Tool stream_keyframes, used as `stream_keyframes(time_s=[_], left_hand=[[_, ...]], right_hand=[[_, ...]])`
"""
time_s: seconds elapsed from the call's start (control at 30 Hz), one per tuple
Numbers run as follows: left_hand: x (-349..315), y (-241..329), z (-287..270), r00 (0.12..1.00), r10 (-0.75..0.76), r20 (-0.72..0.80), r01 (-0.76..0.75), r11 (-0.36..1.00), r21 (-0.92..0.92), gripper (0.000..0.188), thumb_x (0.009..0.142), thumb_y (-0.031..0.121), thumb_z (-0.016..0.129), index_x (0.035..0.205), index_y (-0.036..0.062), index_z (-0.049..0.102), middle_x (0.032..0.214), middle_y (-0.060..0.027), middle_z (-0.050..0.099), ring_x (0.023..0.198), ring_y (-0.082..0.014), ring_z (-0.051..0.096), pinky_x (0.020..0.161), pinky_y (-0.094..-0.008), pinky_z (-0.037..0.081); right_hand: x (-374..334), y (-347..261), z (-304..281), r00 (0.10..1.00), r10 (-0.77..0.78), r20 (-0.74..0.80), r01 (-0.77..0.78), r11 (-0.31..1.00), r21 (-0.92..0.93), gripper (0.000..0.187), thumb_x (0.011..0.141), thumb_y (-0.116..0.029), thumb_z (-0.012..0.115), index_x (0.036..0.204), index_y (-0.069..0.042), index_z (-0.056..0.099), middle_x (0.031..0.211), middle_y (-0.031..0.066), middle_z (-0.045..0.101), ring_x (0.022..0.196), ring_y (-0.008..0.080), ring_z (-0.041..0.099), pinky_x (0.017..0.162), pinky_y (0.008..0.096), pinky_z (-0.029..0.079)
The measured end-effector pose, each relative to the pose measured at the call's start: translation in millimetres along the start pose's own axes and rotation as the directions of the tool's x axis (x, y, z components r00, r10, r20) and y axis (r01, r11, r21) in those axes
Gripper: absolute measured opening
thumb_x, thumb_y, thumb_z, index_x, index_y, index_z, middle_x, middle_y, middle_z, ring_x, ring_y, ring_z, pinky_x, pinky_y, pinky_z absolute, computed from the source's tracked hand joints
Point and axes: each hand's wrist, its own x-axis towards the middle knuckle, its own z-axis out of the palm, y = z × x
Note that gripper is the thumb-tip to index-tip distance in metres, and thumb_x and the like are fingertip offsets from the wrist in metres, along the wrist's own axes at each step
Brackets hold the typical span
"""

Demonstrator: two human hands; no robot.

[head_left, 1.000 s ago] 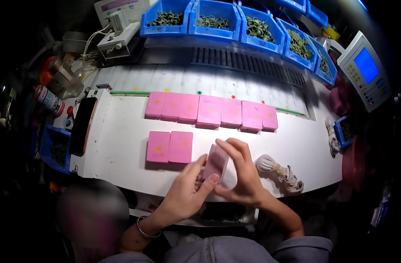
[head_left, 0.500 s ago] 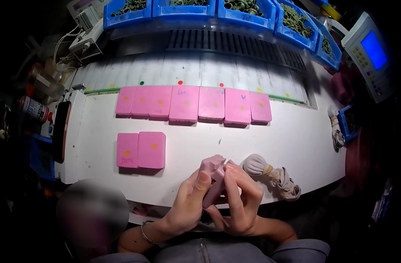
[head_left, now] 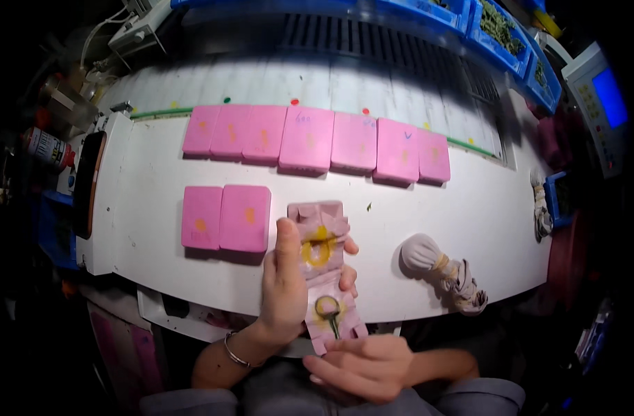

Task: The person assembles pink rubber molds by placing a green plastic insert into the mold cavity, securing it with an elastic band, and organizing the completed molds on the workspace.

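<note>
A pink rubber mold (head_left: 324, 277) lies folded open in front of me, its two halves one above the other. The upper half bears a yellow-stained ring-shaped hollow; on the lower half rests a dark green ring (head_left: 336, 326) with a stem. My left hand (head_left: 284, 301) is closed round the mold's left side, thumb upright along it and fingertips showing at the right. At the mold's bottom edge, my right hand (head_left: 372, 364) has its bent fingers against the lower half, near the stem's end; its thumb is hidden.
Several pink blocks (head_left: 306, 139) stand in a row across the white table (head_left: 157, 166), with a pair of pink blocks (head_left: 245, 218) nearer. A tied cloth pouch (head_left: 422, 252) lies at right. Blue bins (head_left: 500, 41) line the back; a phone (head_left: 90, 184) lies at left.
The mold has gone from folded up between both hands to spread open, baring the green ring. My right hand has moved down to its lower edge. The table's things sit higher in view.
</note>
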Motion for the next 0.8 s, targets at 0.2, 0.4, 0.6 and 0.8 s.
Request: stream_keyframes(time_s=[0.2, 0.4, 0.6, 0.8], left_hand=[[4.2, 5.9, 1.4, 0.950, 0.260, -0.175, -0.253, 0.965, 0.064, 0.080, 0.088, 0.069, 0.015, 0.106, -0.0021, 0.048, 0.087, -0.0181, 0.057, 0.045, -0.0210, 0.052, 0.041, -0.0289, 0.044], [4.1, 8.4, 0.7, 0.939, 0.297, -0.175, -0.311, 0.949, -0.057, 0.081, 0.087, 0.070, 0.014, 0.110, -0.0007, 0.046, 0.089, -0.0178, 0.057, 0.046, -0.0212, 0.053, 0.039, -0.0274, 0.043], [2.3, 6.4, 1.1, 0.940, 0.289, -0.180, -0.306, 0.949, -0.075, 0.079, 0.088, 0.069, 0.014, 0.111, 0.0006, 0.047, 0.090, -0.0172, 0.057, 0.047, -0.0201, 0.053, 0.039, -0.0260, 0.043], [2.0, 2.5, 1.8, 0.936, 0.318, -0.154, -0.314, 0.948, 0.050, 0.078, 0.089, 0.068, 0.013, 0.109, 0.0003, 0.047, 0.090, -0.0172, 0.057, 0.048, -0.0191, 0.054, 0.039, -0.0250, 0.042]], right_hand=[[7.3, 2.9, -7.7, 0.925, 0.367, -0.097, -0.365, 0.930, 0.043, 0.026, 0.065, -0.001, 0.076, 0.088, -0.002, 0.065, 0.072, 0.0057, 0.059, 0.058, 0.0177, 0.055, 0.049, 0.0260, 0.044], [13.0, -4.4, 0.8, 0.832, 0.550, -0.065, -0.552, 0.834, 0.000, 0.024, 0.067, -0.002, 0.075, 0.089, 0.001, 0.065, 0.077, 0.0082, 0.055, 0.056, 0.0153, 0.055, 0.044, 0.0239, 0.044], [11.0, 0.8, -3.5, 0.881, 0.472, 0.016, -0.471, 0.881, -0.047, 0.024, 0.068, 0.001, 0.070, 0.091, 0.001, 0.064, 0.077, 0.0097, 0.054, 0.056, 0.0167, 0.057, 0.045, 0.0253, 0.046], [2.3, -0.8, 7.4, 0.893, 0.444, -0.077, -0.450, 0.888, -0.095, 0.023, 0.066, 0.002, 0.069, 0.088, 0.004, 0.061, 0.076, 0.0104, 0.055, 0.056, 0.0195, 0.057, 0.046, 0.0261, 0.046]])
